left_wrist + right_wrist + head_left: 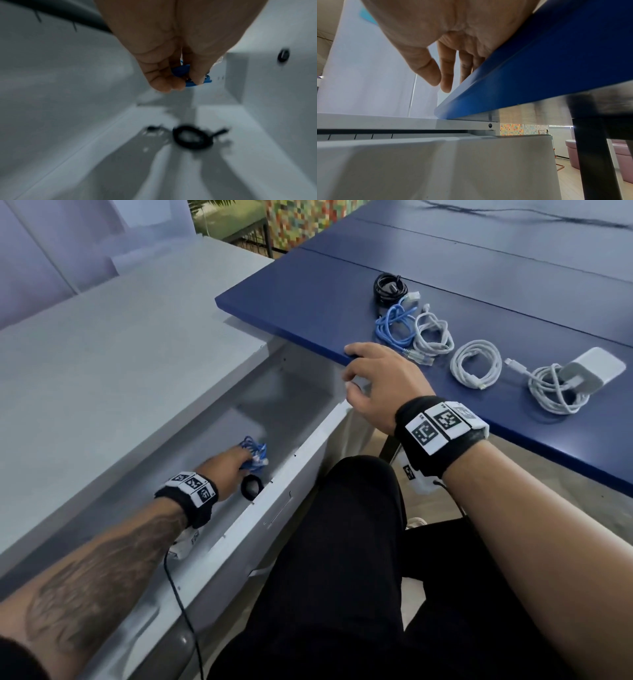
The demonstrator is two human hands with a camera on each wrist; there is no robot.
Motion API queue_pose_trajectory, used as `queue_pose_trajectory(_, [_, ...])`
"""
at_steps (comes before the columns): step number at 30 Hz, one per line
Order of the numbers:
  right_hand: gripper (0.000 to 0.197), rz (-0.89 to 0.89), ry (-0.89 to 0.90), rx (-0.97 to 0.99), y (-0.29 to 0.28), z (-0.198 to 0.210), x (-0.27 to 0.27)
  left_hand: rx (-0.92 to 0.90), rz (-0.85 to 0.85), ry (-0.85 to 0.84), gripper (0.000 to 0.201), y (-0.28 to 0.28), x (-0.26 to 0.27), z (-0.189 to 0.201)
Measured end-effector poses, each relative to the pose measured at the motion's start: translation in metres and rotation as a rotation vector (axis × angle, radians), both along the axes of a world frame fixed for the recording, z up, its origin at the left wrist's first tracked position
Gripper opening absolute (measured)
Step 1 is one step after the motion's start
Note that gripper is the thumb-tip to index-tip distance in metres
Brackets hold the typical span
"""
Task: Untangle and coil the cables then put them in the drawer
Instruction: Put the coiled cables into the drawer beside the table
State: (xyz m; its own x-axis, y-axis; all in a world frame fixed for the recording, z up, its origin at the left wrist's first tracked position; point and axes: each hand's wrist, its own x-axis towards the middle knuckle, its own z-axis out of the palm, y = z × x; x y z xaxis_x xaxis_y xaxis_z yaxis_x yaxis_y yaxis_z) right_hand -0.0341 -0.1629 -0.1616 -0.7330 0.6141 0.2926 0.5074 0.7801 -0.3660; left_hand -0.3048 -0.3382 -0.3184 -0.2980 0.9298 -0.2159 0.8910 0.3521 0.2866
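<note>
Our left hand [228, 466] pinches the springy coiled blue cable [254, 454] low inside the open grey metal drawer [301, 455]; light, floppy, best gripped across its loops. Our right hand [376, 385] rests relaxed on the blue desk [308, 302] edge.

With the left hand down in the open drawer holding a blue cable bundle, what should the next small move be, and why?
Probably let go: the left hand pinches the coiled blue cable bundle low inside the open grey metal drawer, just beyond the small black coiled cable already lying on its floor. The empty right hand rests at the blue table's edge, near more coils.
</note>
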Motion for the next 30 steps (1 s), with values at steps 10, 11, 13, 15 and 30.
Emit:
queue_pose_trajectory(10, [0.021,-0.018,0.004,0.036,0.001,-0.004,-0.003,-0.503,0.025,0.020,0.019,-0.041,-0.025,-0.089])
queue_pose_trajectory(11, [0.021,-0.017,0.004,0.038,0.001,-0.004,-0.003,-0.514,0.040,0.003,0.029,-0.041,-0.029,-0.096])
queue_pose_trajectory(13, [0.021,-0.013,0.005,0.040,0.001,-0.004,-0.003,-0.477,0.046,0.001,0.034,-0.040,-0.026,-0.085])
queue_pose_trajectory(15, [0.021,-0.006,-0.001,0.039,0.001,-0.004,-0.002,-0.478,0.049,0.039,0.013,-0.032,-0.011,-0.054])
queue_pose_trajectory(30, [0.020,-0.020,0.117,0.133,-0.001,-0.002,0.031,0.694,-0.247,-0.037,0.014,0.111,0.089,0.186])
